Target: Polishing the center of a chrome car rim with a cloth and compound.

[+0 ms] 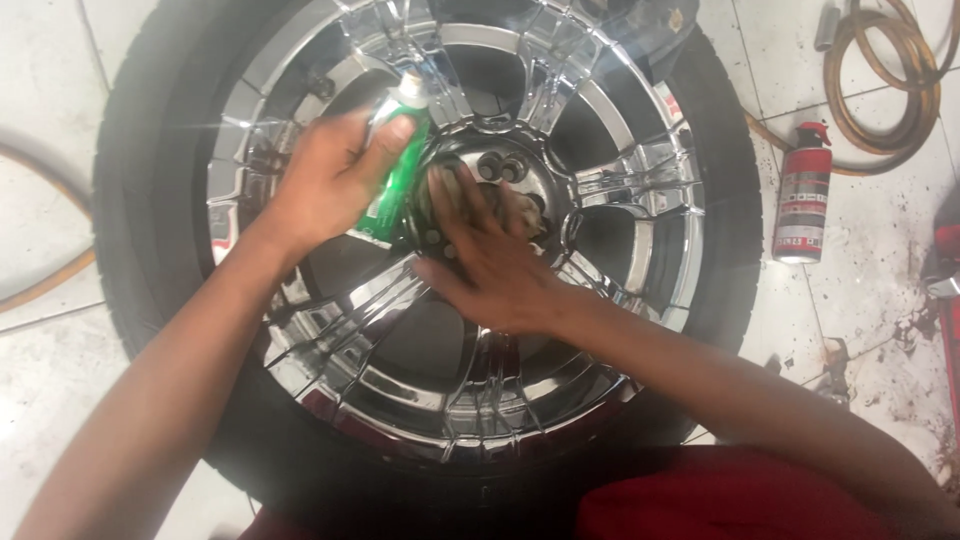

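A chrome spoked wheel rim (640,190) in a black tyre (150,150) lies flat on the floor below me. My left hand (325,180) grips a green tube with a white cap (400,160) just left of the hub. My right hand (495,260) presses a crumpled, dirty cloth (525,212) into the round hub recess (500,168) at the rim's centre. Fingers cover most of the cloth.
A red and grey spray can (803,195) stands on the white tiled floor to the right of the tyre. A coiled tan hose (890,90) lies at the upper right. Another hose (45,280) curves along the left edge. Red cloth (720,500) fills the bottom.
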